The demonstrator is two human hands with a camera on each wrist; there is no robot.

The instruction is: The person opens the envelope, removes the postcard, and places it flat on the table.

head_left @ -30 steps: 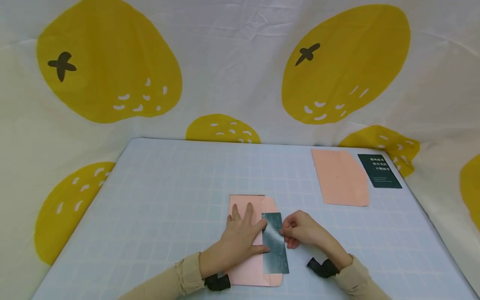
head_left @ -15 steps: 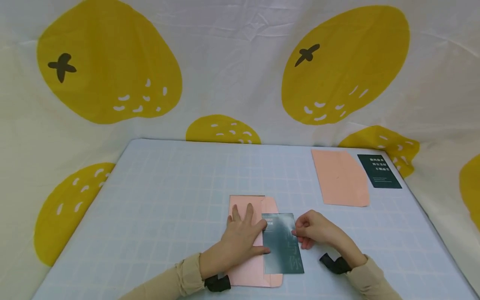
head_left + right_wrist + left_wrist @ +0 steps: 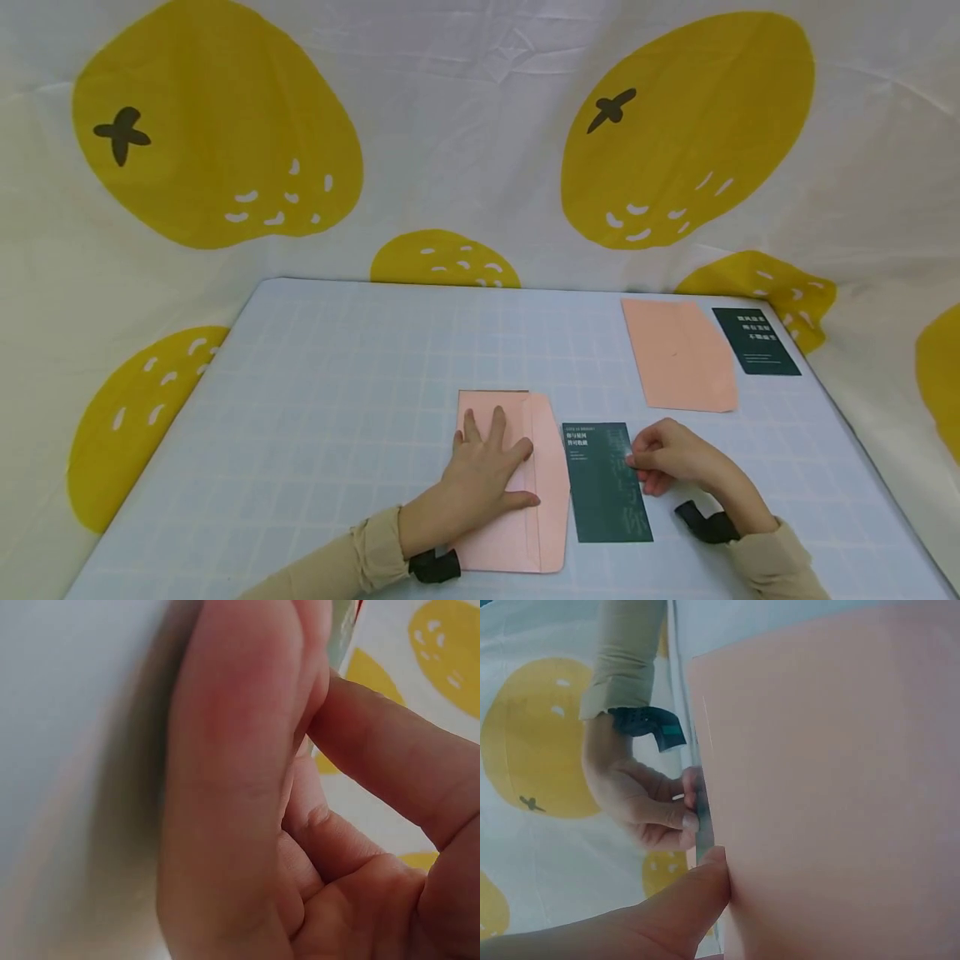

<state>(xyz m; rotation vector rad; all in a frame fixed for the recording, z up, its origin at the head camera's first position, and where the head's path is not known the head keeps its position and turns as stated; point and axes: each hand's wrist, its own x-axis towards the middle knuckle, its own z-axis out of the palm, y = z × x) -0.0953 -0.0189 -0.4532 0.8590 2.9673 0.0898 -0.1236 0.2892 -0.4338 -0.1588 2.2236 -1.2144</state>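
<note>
My right hand (image 3: 675, 458) pinches the green card (image 3: 609, 483) along its right edge, thumb against fingers, in the upper half. The card's left edge sits just beside the unfolded flap (image 3: 552, 492) of the pink envelope (image 3: 523, 477); I cannot tell whether the card is raised off the tabletop (image 3: 360, 358). My left hand (image 3: 480, 477) lies across the envelope, fingers spread wide. I judge the card light and fairly stiff, smooth enough to slip, its corners easily bent, so a gentle pinch on an edge suits it best. The envelope looks like soft paper that would crease, better pressed flat than gripped. Half a second ago the card covered part of the flap; now it is clear to the right, its white print showing fully, while my left hand stays put.
</note>
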